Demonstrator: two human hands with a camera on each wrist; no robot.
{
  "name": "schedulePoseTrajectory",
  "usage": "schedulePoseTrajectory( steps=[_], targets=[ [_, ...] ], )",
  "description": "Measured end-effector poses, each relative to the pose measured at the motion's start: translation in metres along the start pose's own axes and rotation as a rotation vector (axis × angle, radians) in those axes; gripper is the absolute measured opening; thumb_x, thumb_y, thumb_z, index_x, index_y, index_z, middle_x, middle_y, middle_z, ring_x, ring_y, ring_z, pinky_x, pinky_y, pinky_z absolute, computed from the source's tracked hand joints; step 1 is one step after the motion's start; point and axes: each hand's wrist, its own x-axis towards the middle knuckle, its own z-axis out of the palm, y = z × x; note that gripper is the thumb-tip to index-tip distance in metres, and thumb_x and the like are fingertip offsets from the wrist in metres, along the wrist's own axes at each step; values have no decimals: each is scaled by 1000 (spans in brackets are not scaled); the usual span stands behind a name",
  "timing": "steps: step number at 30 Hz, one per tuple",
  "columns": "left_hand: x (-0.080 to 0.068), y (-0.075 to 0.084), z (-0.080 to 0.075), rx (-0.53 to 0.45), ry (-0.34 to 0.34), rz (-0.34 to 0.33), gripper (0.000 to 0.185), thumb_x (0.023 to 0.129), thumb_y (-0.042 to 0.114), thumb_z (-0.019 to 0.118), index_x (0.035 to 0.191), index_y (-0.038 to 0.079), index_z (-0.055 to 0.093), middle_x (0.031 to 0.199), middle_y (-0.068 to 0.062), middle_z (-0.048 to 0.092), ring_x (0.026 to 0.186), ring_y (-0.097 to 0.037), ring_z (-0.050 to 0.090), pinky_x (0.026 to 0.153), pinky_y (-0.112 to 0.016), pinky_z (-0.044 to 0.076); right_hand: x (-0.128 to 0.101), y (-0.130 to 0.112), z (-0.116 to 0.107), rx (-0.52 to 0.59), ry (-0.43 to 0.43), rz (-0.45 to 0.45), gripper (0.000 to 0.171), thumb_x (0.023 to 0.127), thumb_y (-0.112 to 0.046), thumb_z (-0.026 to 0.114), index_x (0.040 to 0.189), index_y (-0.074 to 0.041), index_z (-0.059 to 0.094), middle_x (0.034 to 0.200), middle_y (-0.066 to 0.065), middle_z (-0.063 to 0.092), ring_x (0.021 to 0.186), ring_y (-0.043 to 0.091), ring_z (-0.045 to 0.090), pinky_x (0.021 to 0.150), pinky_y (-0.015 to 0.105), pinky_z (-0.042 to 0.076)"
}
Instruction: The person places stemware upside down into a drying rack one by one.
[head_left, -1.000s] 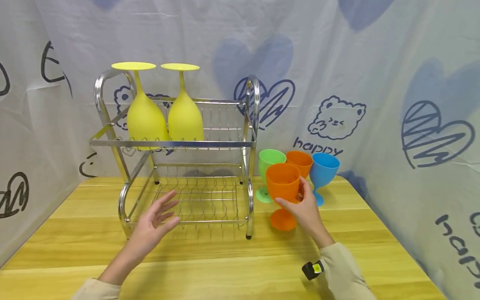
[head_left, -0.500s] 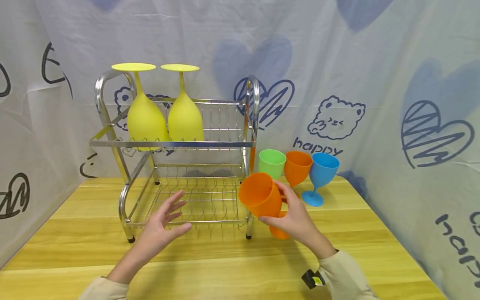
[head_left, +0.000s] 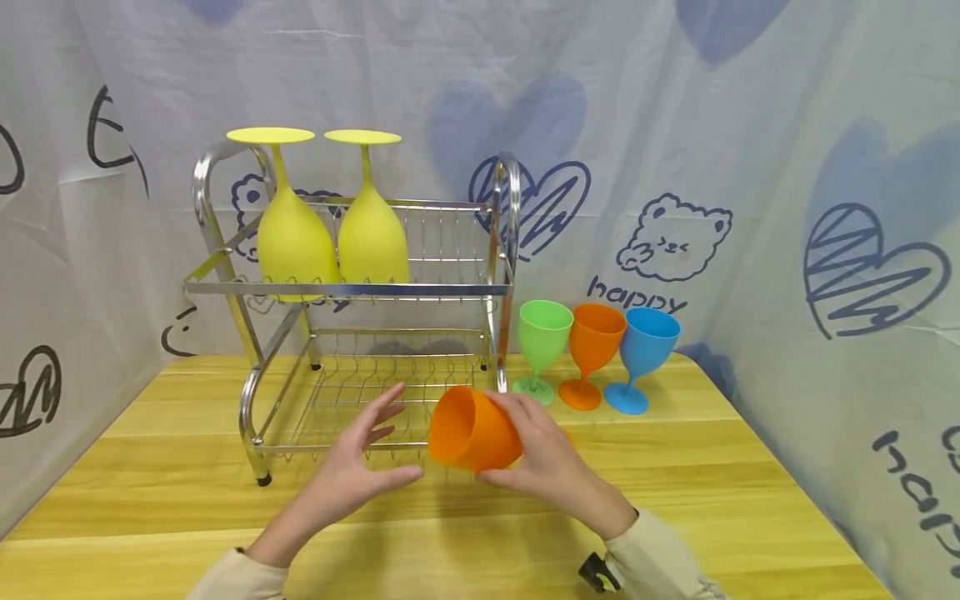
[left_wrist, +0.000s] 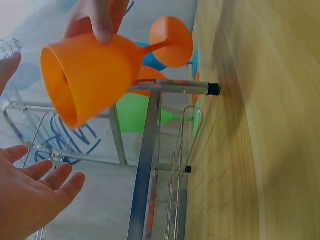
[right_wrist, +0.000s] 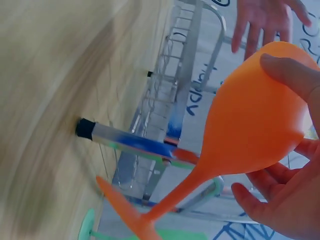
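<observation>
Here, the right hand (head_left: 551, 462) grips a tipped orange goblet (head_left: 472, 431); spread left hand (head_left: 360, 462) waits; racking it upside-down likely follows.

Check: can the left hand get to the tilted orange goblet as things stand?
Probably yes. The left hand is open beside the orange goblet gripped by the right hand, with only open air between them.
</observation>
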Motion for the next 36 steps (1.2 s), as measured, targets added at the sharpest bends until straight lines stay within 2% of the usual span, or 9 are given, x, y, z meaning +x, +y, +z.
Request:
schedulePoseTrajectory(
  steps=[4, 7, 10, 14, 19, 26, 29, 32, 36],
  targets=[
    [2, 0, 8, 17, -20, 15, 92, 77, 20, 82, 152, 15, 29, 150, -19, 35, 127, -44, 42, 99, -66, 36, 0, 0, 9, -94, 0, -68, 90, 57, -21, 95, 134, -6, 51, 125, 15, 54, 110, 32, 54, 86, 50, 52],
    [4, 0, 14, 45, -33, 66, 94, 75, 21, 85, 151, 15, 31, 151, -15, 34, 130, -40, 40, 101, -60, 38, 0, -1, 14, -130, -5, -103, 90, 56, -22, 95, 133, -5, 52, 123, 15, 55, 110, 32, 54, 88, 49, 51],
    [5, 0, 19, 109, -37, 122, 94, 72, 21, 87, 150, 13, 35, 153, -11, 32, 134, -38, 36, 102, -60, 37, 0, -3, 17, -145, -21, -118, 88, 57, -21, 95, 133, -5, 53, 123, 16, 56, 110, 32, 54, 89, 48, 51],
    [7, 0, 23, 205, -42, 198, 88, 72, 21, 87, 146, 10, 41, 152, -13, 34, 133, -41, 35, 98, -67, 36, -1, -5, 20, -157, -31, -133, 86, 59, -22, 94, 132, -4, 53, 123, 16, 56, 110, 31, 53, 89, 46, 51],
    [9, -3, 24, 238, -56, 265, 80, 72, 17, 87, 141, 7, 48, 146, -16, 41, 128, -41, 42, 95, -66, 40, -3, -7, 21, -156, -39, -130, 86, 59, -22, 94, 132, -4, 53, 124, 16, 55, 109, 30, 53, 87, 45, 52],
    [10, -5, 21, 177, -91, 267, 71, 71, 13, 87, 132, 6, 52, 139, -17, 44, 121, -38, 48, 92, -50, 50, -6, -9, 23, -155, -67, -120, 88, 59, -25, 94, 134, -5, 53, 126, 16, 54, 109, 29, 53, 88, 45, 51],
    [10, -6, 20, 146, -75, 266, 68, 70, 14, 88, 129, 8, 54, 136, -16, 46, 121, -38, 48, 90, -47, 52, -7, -9, 24, -147, -56, -127, 88, 60, -24, 93, 134, -5, 52, 127, 15, 53, 110, 28, 53, 89, 45, 51],
    [11, -7, 18, 100, -30, 282, 69, 70, 11, 88, 129, 6, 54, 134, -15, 48, 120, -36, 48, 88, -44, 54, -8, -10, 24, -109, 6, -152, 87, 62, -21, 93, 135, -3, 50, 130, 17, 52, 114, 30, 52, 90, 45, 51],
    [11, -7, 14, -8, 56, 289, 70, 69, 0, 86, 130, 2, 53, 132, -16, 48, 119, -28, 49, 88, -39, 54, -9, -11, 20, -7, 165, -216, 80, 66, -12, 90, 133, 0, 50, 134, 20, 50, 119, 34, 51, 94, 45, 50]
  ],
)
